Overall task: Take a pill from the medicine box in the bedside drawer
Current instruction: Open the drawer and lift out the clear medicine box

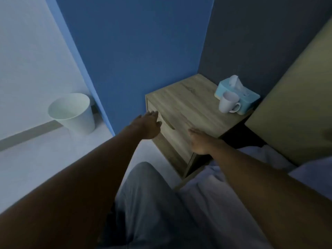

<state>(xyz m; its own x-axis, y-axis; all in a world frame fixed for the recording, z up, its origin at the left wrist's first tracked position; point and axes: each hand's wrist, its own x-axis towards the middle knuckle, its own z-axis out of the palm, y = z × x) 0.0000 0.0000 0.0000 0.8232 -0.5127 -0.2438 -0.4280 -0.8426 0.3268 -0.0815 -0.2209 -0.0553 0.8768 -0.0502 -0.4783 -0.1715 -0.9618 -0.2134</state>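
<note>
A wooden bedside table (pixel 186 103) stands in the corner against the blue wall. Its top drawer (pixel 172 133) is closed, with a cut-out grip (pixel 167 123) along its upper edge. My left hand (pixel 149 125) is stretched out at the drawer front's left end, fingers apart, holding nothing. Further right, my right hand (pixel 200 141) lies against the drawer front, fingers extended and empty. No medicine box or pill is visible.
On the table top stand a white mug (pixel 228 103) and a light blue tissue box (pixel 237 92). A white waste bin (pixel 73 112) sits on the floor to the left. The bed (pixel 221 198) with its headboard (pixel 294 108) is at the right. My knee (pixel 147 194) is below.
</note>
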